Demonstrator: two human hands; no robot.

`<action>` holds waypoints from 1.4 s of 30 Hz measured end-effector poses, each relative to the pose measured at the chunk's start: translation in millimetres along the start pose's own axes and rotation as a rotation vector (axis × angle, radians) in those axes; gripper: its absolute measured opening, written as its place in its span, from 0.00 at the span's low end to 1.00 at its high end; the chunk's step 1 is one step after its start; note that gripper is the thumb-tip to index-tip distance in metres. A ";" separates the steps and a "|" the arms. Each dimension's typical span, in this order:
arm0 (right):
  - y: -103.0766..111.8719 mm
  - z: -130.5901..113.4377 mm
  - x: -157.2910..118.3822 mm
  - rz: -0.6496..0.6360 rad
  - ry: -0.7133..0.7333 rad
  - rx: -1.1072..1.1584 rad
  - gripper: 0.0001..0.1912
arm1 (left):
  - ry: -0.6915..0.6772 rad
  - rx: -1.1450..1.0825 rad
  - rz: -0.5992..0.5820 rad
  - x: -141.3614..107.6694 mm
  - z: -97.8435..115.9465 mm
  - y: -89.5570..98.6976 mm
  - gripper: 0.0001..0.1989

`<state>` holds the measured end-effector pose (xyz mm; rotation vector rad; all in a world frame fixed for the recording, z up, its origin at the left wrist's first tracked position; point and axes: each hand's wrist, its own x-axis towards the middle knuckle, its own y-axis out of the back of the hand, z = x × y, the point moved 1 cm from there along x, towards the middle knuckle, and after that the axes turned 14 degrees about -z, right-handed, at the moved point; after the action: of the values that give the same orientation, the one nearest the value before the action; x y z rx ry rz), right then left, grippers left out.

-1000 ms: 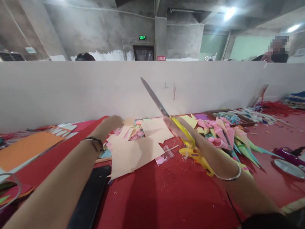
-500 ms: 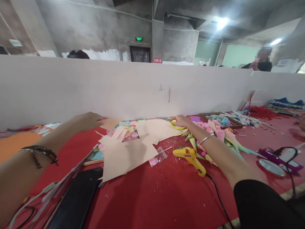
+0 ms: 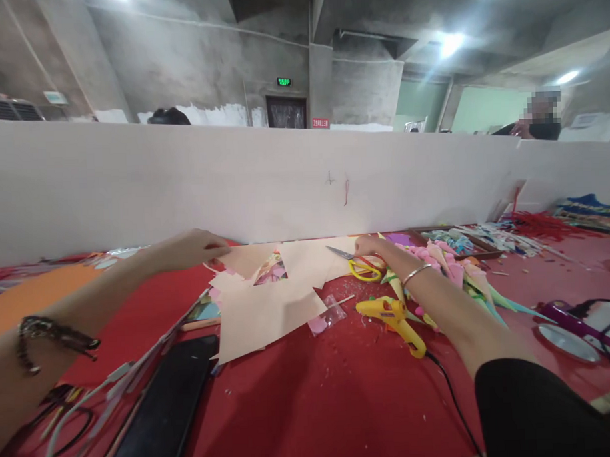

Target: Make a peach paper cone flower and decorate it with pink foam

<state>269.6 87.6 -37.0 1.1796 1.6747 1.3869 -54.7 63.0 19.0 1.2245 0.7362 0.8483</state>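
My left hand (image 3: 205,245) is at the back left of the pile, its thumb and fingers pinching the edge of a beige paper piece (image 3: 246,259). My right hand (image 3: 370,246) is curled over the upper handle of a pair of scissors (image 3: 365,274) with yellow loops. The fingertips are partly hidden behind the hand. The scissor blades point left, over beige paper. A larger beige sheet (image 3: 268,320) lies in front, with colourful printed paper (image 3: 272,269) showing through a gap.
A yellow glue gun (image 3: 390,312) with its cord lies on the red table (image 3: 311,401). Pink and green paper cones (image 3: 451,267) are heaped right of my wrist. A black phone (image 3: 165,400) lies at left, a purple device (image 3: 583,329) at right. A white partition (image 3: 233,184) stands behind.
The left hand and its beige paper piece have shifted right and lower onto the pile. The scissors have come nearer, showing more of their yellow handles. The view has turned slightly left.
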 end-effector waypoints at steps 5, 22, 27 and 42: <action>7.7 -36.4 -8.0 0.122 0.192 0.074 0.14 | -0.016 0.046 -0.201 -0.2 52.2 -17.3 0.20; -26.9 -80.1 -82.3 0.175 0.455 0.101 0.07 | -0.224 -0.238 -0.209 -40.7 115.0 -65.1 0.22; -29.7 -48.6 -87.8 0.240 0.327 0.178 0.08 | -0.126 -0.272 -0.264 -46.1 94.4 -72.8 0.23; -49.0 -73.2 -119.8 -0.039 0.381 0.694 0.11 | -0.166 -0.616 -0.210 -56.6 90.2 -90.9 0.16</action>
<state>238.2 -52.6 -75.2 1.2727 2.5665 1.0709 7.6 -41.1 -50.9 0.6426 0.4109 0.7145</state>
